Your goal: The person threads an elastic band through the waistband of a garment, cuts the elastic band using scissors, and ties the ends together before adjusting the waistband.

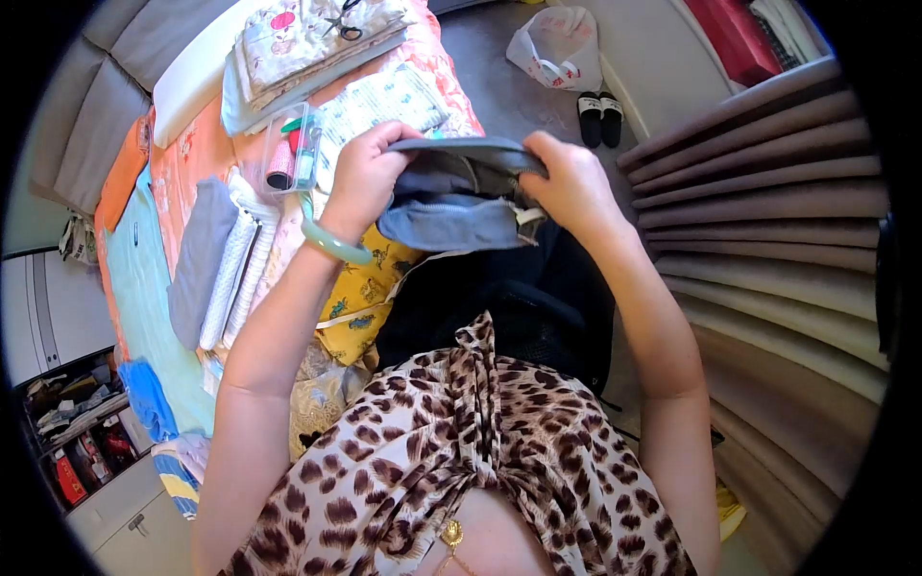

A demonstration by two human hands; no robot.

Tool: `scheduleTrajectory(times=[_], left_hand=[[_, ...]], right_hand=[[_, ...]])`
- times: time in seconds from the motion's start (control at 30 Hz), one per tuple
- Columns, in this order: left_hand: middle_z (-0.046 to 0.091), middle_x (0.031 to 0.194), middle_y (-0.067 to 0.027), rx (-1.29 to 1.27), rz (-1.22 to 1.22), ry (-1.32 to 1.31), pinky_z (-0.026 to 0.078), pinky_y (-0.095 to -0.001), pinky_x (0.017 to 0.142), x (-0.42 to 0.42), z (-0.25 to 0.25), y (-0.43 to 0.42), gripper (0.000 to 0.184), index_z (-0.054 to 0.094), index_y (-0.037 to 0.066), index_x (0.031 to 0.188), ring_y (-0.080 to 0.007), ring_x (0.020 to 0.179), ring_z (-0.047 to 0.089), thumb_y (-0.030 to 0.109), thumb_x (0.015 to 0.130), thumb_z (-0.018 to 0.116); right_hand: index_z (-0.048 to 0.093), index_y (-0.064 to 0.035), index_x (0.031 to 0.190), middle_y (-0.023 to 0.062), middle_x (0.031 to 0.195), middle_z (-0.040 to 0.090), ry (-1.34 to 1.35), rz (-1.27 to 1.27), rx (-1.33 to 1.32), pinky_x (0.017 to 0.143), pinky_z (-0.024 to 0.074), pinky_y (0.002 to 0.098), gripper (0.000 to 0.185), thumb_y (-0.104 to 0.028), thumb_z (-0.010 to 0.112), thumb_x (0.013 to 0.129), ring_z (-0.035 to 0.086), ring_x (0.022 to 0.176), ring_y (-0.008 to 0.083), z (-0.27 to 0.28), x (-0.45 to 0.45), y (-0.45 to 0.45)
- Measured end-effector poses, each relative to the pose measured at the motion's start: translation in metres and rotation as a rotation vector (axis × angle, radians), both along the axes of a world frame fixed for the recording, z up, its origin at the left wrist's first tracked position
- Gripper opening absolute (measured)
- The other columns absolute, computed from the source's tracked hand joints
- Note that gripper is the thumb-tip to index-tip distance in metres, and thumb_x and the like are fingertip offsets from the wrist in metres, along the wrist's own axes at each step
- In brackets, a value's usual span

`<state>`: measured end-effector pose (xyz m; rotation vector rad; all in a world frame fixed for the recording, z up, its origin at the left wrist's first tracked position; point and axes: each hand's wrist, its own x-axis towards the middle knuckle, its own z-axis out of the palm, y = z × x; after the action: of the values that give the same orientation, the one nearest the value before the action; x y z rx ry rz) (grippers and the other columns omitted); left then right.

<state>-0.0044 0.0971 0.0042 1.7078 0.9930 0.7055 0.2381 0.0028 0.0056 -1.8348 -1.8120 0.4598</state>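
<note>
Both hands hold up a grey-blue zippered cloth pouch (451, 223) in front of the body. Its mouth gapes toward me, showing a darker inside and a zip along the edge. My left hand (370, 178) pinches the top left of the rim, thumb and fingers closed on it. At the top right corner, my right hand (574, 184) grips the same rim with its fingers curled behind. A pale green bangle (336, 246) circles the left wrist. Below that wrist lies a yellow printed cloth (360, 307).
On the bed stand a clear plastic box (293, 144) of sewing items and a stack of folded fabric (312, 58) topped by scissors (343, 19). Folded grey cloth (204, 259) lies at left. A white plastic bag (557, 53) and slippers (599, 117) are on the floor; curtains (768, 202) hang right.
</note>
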Motion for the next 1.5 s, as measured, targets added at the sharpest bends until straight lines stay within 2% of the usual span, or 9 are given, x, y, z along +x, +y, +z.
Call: scheduleTrajectory(times=[0.27, 0.33, 0.43, 0.53, 0.7, 0.97, 1.1, 1.27, 1.5], left_hand=[[0.065, 0.096, 0.0006, -0.429, 0.200, -0.105, 0.046, -0.0216, 0.085, -0.043, -0.040, -0.055, 0.020, 0.065, 0.001, 0.099, -0.0071, 0.092, 0.059, -0.004, 0.084, 0.052], [0.065, 0.094, -0.0049, -0.293, 0.039, 0.162, 0.049, -0.0278, 0.082, -0.039, -0.052, -0.067, 0.024, 0.065, 0.001, 0.103, -0.0148, 0.089, 0.062, -0.001, 0.081, 0.058], [0.064, 0.106, -0.0103, 0.477, -0.287, 0.429, 0.046, -0.0350, 0.092, -0.024, -0.024, -0.067, 0.036, 0.061, 0.004, 0.113, -0.0268, 0.100, 0.062, 0.009, 0.078, 0.068], [0.061, 0.113, -0.0163, 0.542, -0.375, 0.436, 0.046, -0.0394, 0.094, 0.000, 0.016, -0.061, 0.045, 0.058, 0.004, 0.117, -0.0341, 0.104, 0.059, 0.017, 0.077, 0.071], [0.063, 0.088, -0.0136, 0.091, -0.390, 0.342, 0.048, -0.0357, 0.080, 0.010, 0.003, -0.033, 0.028, 0.062, 0.002, 0.103, -0.0294, 0.086, 0.062, 0.009, 0.076, 0.066], [0.060, 0.094, -0.0126, 0.249, -0.253, 0.400, 0.046, -0.0317, 0.087, -0.019, 0.012, -0.019, 0.032, 0.063, 0.001, 0.098, -0.0270, 0.095, 0.060, -0.005, 0.068, 0.055], [0.064, 0.100, -0.0136, 0.058, -0.211, 0.295, 0.046, -0.0313, 0.093, -0.022, -0.013, -0.019, 0.037, 0.063, 0.000, 0.103, -0.0251, 0.100, 0.062, -0.006, 0.068, 0.053], [0.066, 0.103, -0.0144, 0.123, -0.245, 0.370, 0.046, -0.0331, 0.093, -0.027, -0.019, -0.021, 0.039, 0.063, 0.001, 0.105, -0.0285, 0.102, 0.062, -0.007, 0.069, 0.050], [0.063, 0.099, -0.0159, 0.202, -0.123, 0.323, 0.049, -0.0347, 0.088, -0.029, -0.015, -0.023, 0.038, 0.064, 0.002, 0.101, -0.0283, 0.098, 0.064, -0.010, 0.068, 0.052]], right_hand=[[0.064, -0.0068, 0.099, 0.0203, 0.087, 0.067, -0.007, 0.065, -0.298, 0.075, 0.0510, 0.0472, 0.026, -0.018, 0.068, 0.076, 0.065, 0.087, 0.0387, -0.028, -0.001, -0.054], [0.065, -0.0061, 0.103, 0.0213, 0.090, 0.066, 0.011, 0.091, -0.367, 0.076, 0.0504, 0.0458, 0.030, -0.015, 0.068, 0.075, 0.063, 0.087, 0.0402, -0.028, -0.004, -0.051], [0.065, -0.0057, 0.104, 0.0196, 0.089, 0.066, -0.045, 0.232, -0.278, 0.074, 0.0503, 0.0455, 0.030, -0.016, 0.067, 0.075, 0.063, 0.086, 0.0391, -0.010, -0.012, -0.036], [0.064, -0.0059, 0.101, 0.0170, 0.089, 0.065, -0.068, 0.315, -0.191, 0.074, 0.0499, 0.0453, 0.028, -0.016, 0.066, 0.075, 0.063, 0.087, 0.0378, 0.012, -0.021, -0.018], [0.064, -0.0064, 0.101, 0.0152, 0.094, 0.062, -0.068, 0.238, -0.013, 0.075, 0.0503, 0.0448, 0.031, -0.016, 0.069, 0.072, 0.062, 0.088, 0.0373, 0.018, -0.019, -0.019], [0.062, -0.0034, 0.106, 0.0106, 0.096, 0.066, 0.048, 0.151, -0.164, 0.078, 0.0519, 0.0394, 0.034, -0.014, 0.070, 0.075, 0.065, 0.088, 0.0311, -0.001, -0.006, -0.024], [0.061, -0.0009, 0.118, 0.0071, 0.092, 0.067, 0.693, 0.257, -0.302, 0.076, 0.0506, 0.0290, 0.037, -0.016, 0.070, 0.085, 0.061, 0.083, 0.0128, -0.024, 0.014, -0.006], [0.066, 0.0003, 0.104, 0.0065, 0.098, 0.068, 0.572, 0.217, -0.244, 0.073, 0.0497, 0.0243, 0.018, -0.002, 0.063, 0.086, 0.061, 0.083, 0.0095, -0.021, 0.029, -0.025], [0.044, -0.0068, 0.135, 0.0120, 0.105, 0.067, 0.469, 0.318, -0.525, 0.072, 0.0533, 0.0312, 0.066, -0.006, 0.073, 0.075, 0.065, 0.079, 0.0202, -0.029, -0.020, -0.063]])
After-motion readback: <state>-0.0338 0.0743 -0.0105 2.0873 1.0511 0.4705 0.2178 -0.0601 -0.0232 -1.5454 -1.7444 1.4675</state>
